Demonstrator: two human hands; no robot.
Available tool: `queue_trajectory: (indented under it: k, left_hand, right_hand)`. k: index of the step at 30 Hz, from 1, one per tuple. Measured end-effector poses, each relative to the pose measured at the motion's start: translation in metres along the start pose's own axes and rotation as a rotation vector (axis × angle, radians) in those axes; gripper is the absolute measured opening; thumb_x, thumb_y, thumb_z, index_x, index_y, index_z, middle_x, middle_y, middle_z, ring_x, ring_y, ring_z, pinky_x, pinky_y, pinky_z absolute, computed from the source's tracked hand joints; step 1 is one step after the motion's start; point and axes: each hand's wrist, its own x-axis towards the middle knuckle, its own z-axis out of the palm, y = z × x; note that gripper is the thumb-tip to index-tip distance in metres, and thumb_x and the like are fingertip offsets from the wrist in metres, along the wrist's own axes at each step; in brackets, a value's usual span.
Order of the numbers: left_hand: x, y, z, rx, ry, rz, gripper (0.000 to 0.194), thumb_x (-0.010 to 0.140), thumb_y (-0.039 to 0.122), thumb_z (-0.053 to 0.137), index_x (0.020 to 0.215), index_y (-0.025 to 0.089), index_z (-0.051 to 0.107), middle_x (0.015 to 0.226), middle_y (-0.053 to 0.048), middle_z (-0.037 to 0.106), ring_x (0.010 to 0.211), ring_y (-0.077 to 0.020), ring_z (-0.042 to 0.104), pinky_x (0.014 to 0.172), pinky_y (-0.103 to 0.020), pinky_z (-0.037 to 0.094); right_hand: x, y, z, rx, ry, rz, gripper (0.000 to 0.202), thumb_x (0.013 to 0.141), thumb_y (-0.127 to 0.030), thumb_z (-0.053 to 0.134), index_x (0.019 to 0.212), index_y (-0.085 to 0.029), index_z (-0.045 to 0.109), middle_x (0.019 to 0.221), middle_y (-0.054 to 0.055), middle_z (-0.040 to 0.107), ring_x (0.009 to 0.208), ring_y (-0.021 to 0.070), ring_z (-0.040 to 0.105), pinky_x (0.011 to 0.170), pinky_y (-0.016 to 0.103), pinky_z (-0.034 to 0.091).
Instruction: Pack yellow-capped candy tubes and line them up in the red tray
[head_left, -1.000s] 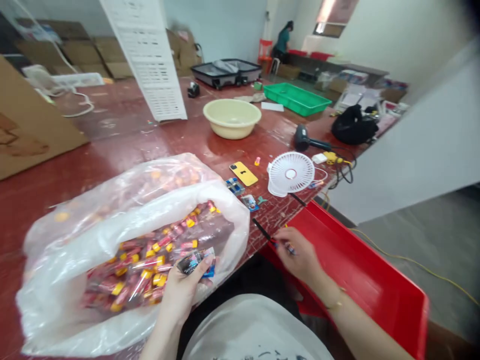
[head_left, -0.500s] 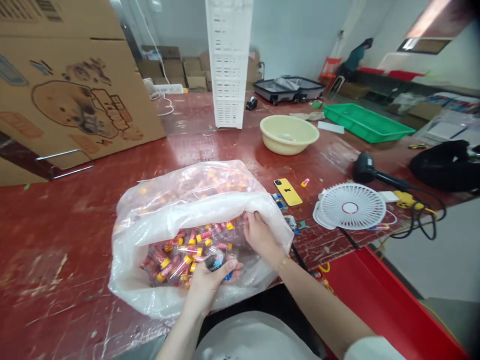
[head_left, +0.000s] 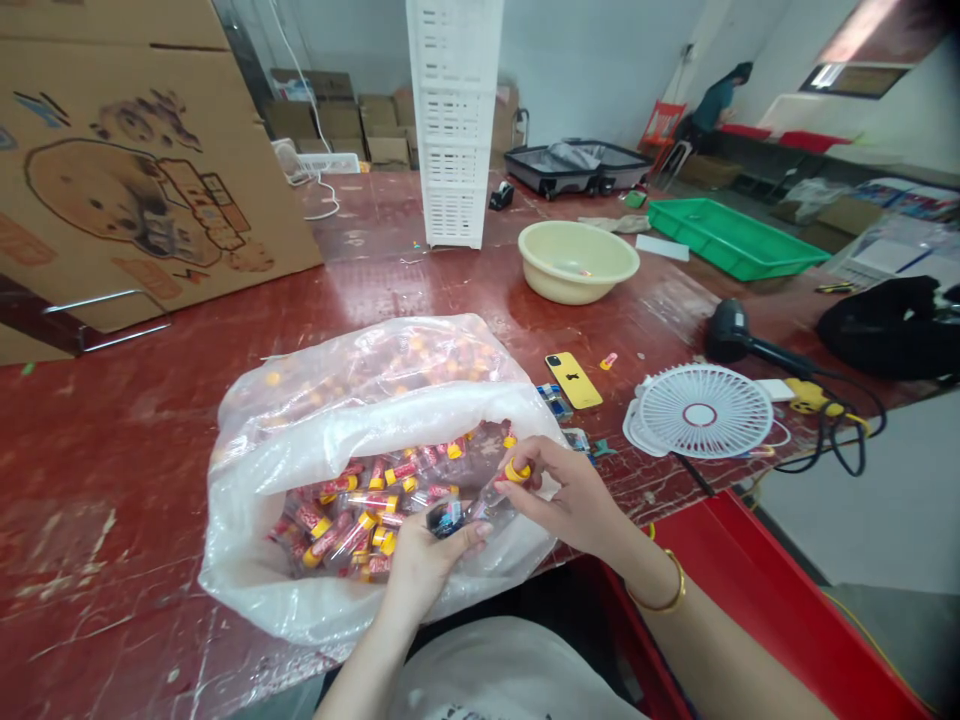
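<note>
A large translucent plastic bag (head_left: 247,540) lies open on the table, full of small clear tubes (head_left: 352,535) with yellow caps and red contents. My right hand (head_left: 562,490) is over the bag's right side, its thumb and fingers closed on the yellow cap of a clear tube (head_left: 491,497). My left hand (head_left: 431,560) is inside the bag's mouth, closed on a small dark-and-blue printed piece (head_left: 445,516). The tube's lower end meets the left fingers. Whether they grip it too, I cannot tell.
A yellow phone (head_left: 574,380), a white fan (head_left: 697,412) and a hair dryer (head_left: 731,335) lie to the right. Behind are a cream basin (head_left: 577,290), a green tray (head_left: 735,240) and a tall white basket stack (head_left: 456,150). A cardboard box (head_left: 262,220) stands left. Someone bends over in the background.
My right hand has come up and back from the bag's inner right side and now has a yellow-capped tube in its fingers. My left hand keeps the dark-and-blue piece and has shifted slightly right.
</note>
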Motion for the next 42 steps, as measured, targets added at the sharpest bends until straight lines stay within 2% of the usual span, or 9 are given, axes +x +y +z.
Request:
queue_trajectory:
  k: [6, 9, 12, 14, 17, 19, 26, 36, 42]
  left_hand:
    - [-0.007, 0.007, 0.007, -0.085, -0.120, -0.077, 0.027, 0.062, 0.037, 0.080, 0.076, 0.015, 0.072, 0.064, -0.003, 0.071, 0.057, -0.0181, 0.063, 0.057, -0.029, 0.051]
    - [-0.009, 0.014, 0.015, -0.258, -0.160, -0.189, 0.031, 0.069, 0.038, 0.076, 0.091, 0.016, 0.072, 0.075, -0.006, 0.074, 0.068, -0.0207, 0.067, 0.059, -0.029, 0.053]
    - [-0.008, 0.017, 0.023, -0.354, -0.151, -0.210, 0.030, 0.072, 0.037, 0.074, 0.093, 0.015, 0.072, 0.075, -0.006, 0.075, 0.072, -0.0203, 0.068, 0.062, -0.028, 0.052]
    - [-0.007, 0.016, 0.026, -0.364, -0.153, -0.197, 0.030, 0.072, 0.039, 0.073, 0.089, 0.014, 0.073, 0.076, -0.006, 0.075, 0.072, -0.0200, 0.068, 0.062, -0.027, 0.052]
    - [-0.008, 0.012, 0.026, -0.334, -0.176, -0.155, 0.028, 0.072, 0.039, 0.073, 0.081, 0.013, 0.074, 0.071, -0.005, 0.074, 0.067, -0.0169, 0.066, 0.063, -0.024, 0.049]
    - [-0.010, 0.010, 0.025, -0.304, -0.192, -0.138, 0.024, 0.071, 0.036, 0.075, 0.081, 0.014, 0.074, 0.069, -0.003, 0.074, 0.062, -0.0141, 0.064, 0.064, -0.023, 0.048]
    - [-0.014, 0.007, 0.026, -0.309, -0.165, -0.121, 0.023, 0.068, 0.031, 0.078, 0.085, 0.016, 0.074, 0.065, 0.000, 0.073, 0.057, -0.0125, 0.062, 0.062, -0.023, 0.047]
    - [-0.022, 0.008, 0.029, -0.291, -0.216, -0.101, 0.022, 0.072, 0.030, 0.076, 0.090, 0.017, 0.073, 0.077, -0.002, 0.076, 0.070, -0.0152, 0.067, 0.071, -0.024, 0.050]
    - [-0.028, 0.005, 0.037, -0.236, -0.206, -0.091, 0.026, 0.068, 0.031, 0.078, 0.087, 0.015, 0.071, 0.076, -0.003, 0.075, 0.071, -0.0174, 0.068, 0.070, -0.027, 0.052]
  right_hand:
    - [0.003, 0.028, 0.012, 0.379, -0.065, 0.238, 0.018, 0.080, -0.034, 0.063, 0.081, -0.021, 0.050, 0.078, 0.000, 0.057, 0.069, 0.0133, 0.056, 0.066, 0.028, 0.049]
    - [-0.012, 0.030, 0.024, 0.413, -0.096, 0.203, 0.019, 0.080, -0.033, 0.064, 0.088, -0.022, 0.051, 0.090, 0.003, 0.058, 0.083, 0.0159, 0.058, 0.075, 0.031, 0.050]
    - [-0.031, 0.028, 0.042, 0.361, -0.122, 0.175, 0.065, 0.061, -0.026, 0.080, 0.114, -0.026, 0.041, 0.112, 0.006, 0.051, 0.098, 0.0204, 0.056, 0.076, 0.032, 0.052]
    - [-0.040, 0.029, 0.054, 0.286, -0.027, 0.182, 0.082, 0.054, -0.020, 0.081, 0.120, -0.028, 0.033, 0.120, 0.008, 0.044, 0.099, 0.0215, 0.056, 0.074, 0.032, 0.054]
    - [-0.044, 0.035, 0.062, 0.139, 0.156, 0.149, 0.070, 0.058, -0.013, 0.072, 0.114, -0.026, 0.033, 0.116, 0.008, 0.042, 0.097, 0.0205, 0.055, 0.077, 0.033, 0.052]
    - [-0.043, 0.037, 0.061, 0.101, 0.189, 0.121, 0.067, 0.058, -0.013, 0.068, 0.113, -0.026, 0.032, 0.110, 0.006, 0.043, 0.096, 0.0205, 0.054, 0.082, 0.035, 0.050]
    - [-0.048, 0.032, 0.057, 0.098, 0.151, 0.098, 0.064, 0.060, -0.013, 0.067, 0.112, -0.025, 0.030, 0.107, 0.005, 0.043, 0.097, 0.0201, 0.053, 0.083, 0.034, 0.048]
    - [-0.058, 0.034, 0.058, 0.151, 0.196, 0.084, 0.068, 0.058, -0.010, 0.068, 0.113, -0.026, 0.032, 0.107, 0.004, 0.042, 0.098, 0.0194, 0.053, 0.084, 0.033, 0.047]
    - [-0.067, 0.026, 0.042, 0.254, 0.173, 0.075, 0.064, 0.059, -0.017, 0.076, 0.110, -0.024, 0.039, 0.103, 0.003, 0.049, 0.090, 0.0167, 0.053, 0.080, 0.030, 0.048]
